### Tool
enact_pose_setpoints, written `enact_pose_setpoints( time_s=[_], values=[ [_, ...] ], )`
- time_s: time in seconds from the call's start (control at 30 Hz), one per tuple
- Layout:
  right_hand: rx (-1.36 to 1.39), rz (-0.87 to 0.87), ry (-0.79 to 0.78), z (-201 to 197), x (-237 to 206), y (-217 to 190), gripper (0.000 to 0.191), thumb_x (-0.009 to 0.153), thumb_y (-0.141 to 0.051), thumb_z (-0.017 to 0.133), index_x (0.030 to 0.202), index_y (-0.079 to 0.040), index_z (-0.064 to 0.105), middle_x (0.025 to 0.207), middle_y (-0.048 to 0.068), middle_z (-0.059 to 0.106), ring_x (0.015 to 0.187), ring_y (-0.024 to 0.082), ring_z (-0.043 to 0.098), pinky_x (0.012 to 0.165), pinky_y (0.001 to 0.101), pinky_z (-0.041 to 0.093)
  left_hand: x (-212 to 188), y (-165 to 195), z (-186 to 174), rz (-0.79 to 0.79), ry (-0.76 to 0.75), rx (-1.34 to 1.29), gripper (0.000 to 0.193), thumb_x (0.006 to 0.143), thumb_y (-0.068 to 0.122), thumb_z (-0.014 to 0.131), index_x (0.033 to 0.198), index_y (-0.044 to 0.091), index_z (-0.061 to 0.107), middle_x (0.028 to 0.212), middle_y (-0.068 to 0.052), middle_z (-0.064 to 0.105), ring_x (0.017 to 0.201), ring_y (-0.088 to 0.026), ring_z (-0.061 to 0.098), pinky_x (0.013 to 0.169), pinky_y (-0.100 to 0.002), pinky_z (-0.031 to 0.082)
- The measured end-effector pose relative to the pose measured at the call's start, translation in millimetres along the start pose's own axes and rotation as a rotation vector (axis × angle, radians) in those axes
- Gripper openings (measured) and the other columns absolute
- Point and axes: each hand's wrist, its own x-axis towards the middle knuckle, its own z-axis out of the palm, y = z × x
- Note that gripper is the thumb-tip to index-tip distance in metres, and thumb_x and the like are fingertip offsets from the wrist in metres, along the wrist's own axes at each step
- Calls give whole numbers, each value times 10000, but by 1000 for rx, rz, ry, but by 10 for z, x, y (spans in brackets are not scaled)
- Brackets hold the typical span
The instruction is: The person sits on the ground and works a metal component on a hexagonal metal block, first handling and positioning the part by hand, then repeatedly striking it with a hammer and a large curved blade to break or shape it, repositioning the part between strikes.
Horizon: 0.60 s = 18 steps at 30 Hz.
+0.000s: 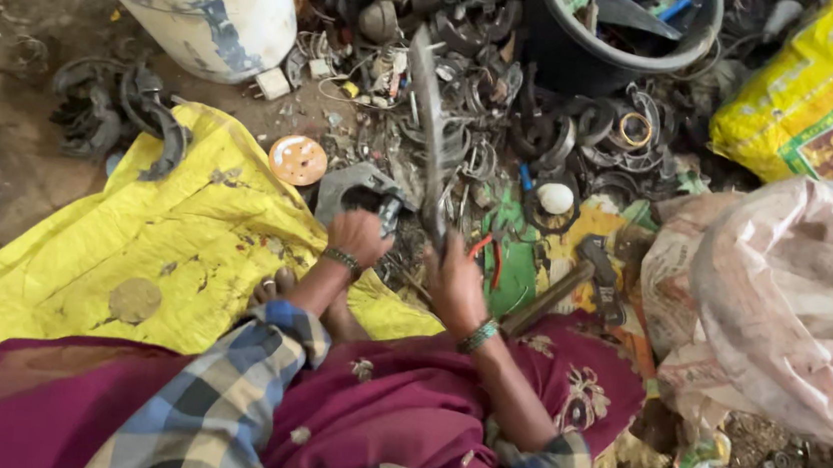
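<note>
While the white plastic bucket (206, 5) and the dark round tub (593, 49) were cut off at the top, only the tub's junk showed. The left hand (356, 237) gripped a grey flat metal piece (352, 190) on the yellow sheet (135, 240). The right hand (454, 283) was closed around a long, dull metal blade (429, 115), pointing up over the scrap.

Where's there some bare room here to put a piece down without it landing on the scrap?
The yellow sheet is mostly bare between the left hand and the white bucket, apart from an orange disc and a brown disc. The dirt floor at far left is partly open. Ahead of the right hand, the scrap metal pile is packed tight.
</note>
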Motion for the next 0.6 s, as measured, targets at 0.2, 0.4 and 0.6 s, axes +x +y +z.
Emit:
enact_pose_setpoints(
  time_s=[0.2,0.4,0.6],
  values=[
    [485,-312,425,-671,204,-232,191,1091,-159,487,1210,-20,433,722,29,593,472,110,569,411,288,490,-24,-77,108,-17,-92,21,488,801,536,770,831,49,786,906,-199,750,866,-366,730,763,-484,571],
    [-102,-6,3,445,147,501,231,1025,-201,574,1135,-19,482,704,192,641,572,359,636,441,478,500,-41,16,-57,-20,-99,52,499,822,551,745,792,54,783,828,-187,749,801,-342,737,729,-479,573],
    [-20,-172,58,232,-64,400,457,897,-287,710,1128,11,452,700,270,653,607,467,634,484,554,478,72,132,-214,2,-10,0,537,831,588,740,795,53,778,836,-214,739,785,-365,732,726,-480,570]
  ],
)
